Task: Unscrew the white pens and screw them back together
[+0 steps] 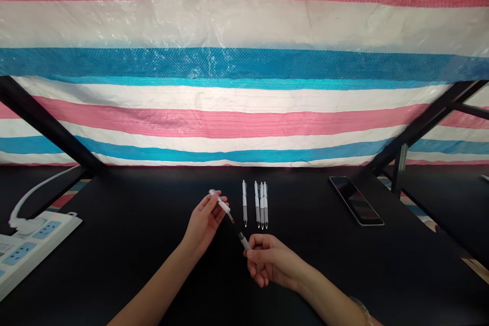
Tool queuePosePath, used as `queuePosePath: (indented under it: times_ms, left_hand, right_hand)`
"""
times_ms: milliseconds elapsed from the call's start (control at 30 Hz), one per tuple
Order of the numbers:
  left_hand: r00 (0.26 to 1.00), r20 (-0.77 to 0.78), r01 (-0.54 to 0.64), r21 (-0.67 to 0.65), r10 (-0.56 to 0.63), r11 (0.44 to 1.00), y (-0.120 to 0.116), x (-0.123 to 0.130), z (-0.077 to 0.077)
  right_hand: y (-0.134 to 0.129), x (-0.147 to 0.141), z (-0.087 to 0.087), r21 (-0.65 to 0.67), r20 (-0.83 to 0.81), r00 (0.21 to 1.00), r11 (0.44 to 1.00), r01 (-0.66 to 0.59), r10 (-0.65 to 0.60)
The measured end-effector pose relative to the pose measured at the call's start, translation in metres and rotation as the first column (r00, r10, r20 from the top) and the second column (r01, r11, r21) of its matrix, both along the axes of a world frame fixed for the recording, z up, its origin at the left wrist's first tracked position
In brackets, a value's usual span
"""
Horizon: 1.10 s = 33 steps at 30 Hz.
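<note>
My left hand pinches the white upper barrel of a pen, and a thin refill sticks out of its lower end. Just below and to the right, my right hand has its thumb and fingers closed on the pen's grey grip section, whose dark end points up toward the refill. A gap separates the two parts. Beyond my hands, one white-and-grey pen lies by itself on the black table. Right of it, several similar pens lie side by side, tips toward me.
A phone with a dark screen lies on the right of the black table. At the left edge stands a white power strip with a plugged-in cable. Black metal bars slant at both sides before a striped plastic sheet.
</note>
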<state>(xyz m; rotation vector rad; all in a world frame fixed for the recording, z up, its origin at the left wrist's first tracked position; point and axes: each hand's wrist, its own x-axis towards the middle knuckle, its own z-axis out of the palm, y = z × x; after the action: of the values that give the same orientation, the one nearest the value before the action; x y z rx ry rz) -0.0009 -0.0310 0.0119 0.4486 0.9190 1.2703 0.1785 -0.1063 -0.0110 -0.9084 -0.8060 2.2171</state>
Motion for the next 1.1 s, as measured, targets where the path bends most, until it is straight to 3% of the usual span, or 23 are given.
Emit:
queuePosePath:
  times_ms: [533, 767, 933, 1100]
  left_hand:
    - [0.999, -0.041, 0.013, 0.011, -0.013, 1.000, 0.000, -0.001, -0.001]
    - [0.945, -0.198, 0.285, 0.097, -0.262, 0.954, -0.018, 0.012, 0.000]
    - [0.916, -0.261, 0.342, 0.105, -0.306, 0.934, -0.022, 0.013, 0.001]
    - [0.902, -0.211, 0.405, 0.112, -0.377, 0.907, -0.022, 0.012, 0.000]
  right_hand:
    - [0.001, 0.000, 0.002, 0.008, 0.005, 1.000, 1.000, 0.016, -0.016]
    - [0.000, 0.001, 0.002, -0.016, 0.023, 0.999, 0.999, 0.039, -0.039]
    - [0.000, 0.000, 0.003, -0.050, 0.031, 0.993, 0.992, 0.113, -0.111]
    - [0.001, 0.000, 0.003, -0.079, -0.018, 0.996, 0.993, 0.088, -0.090]
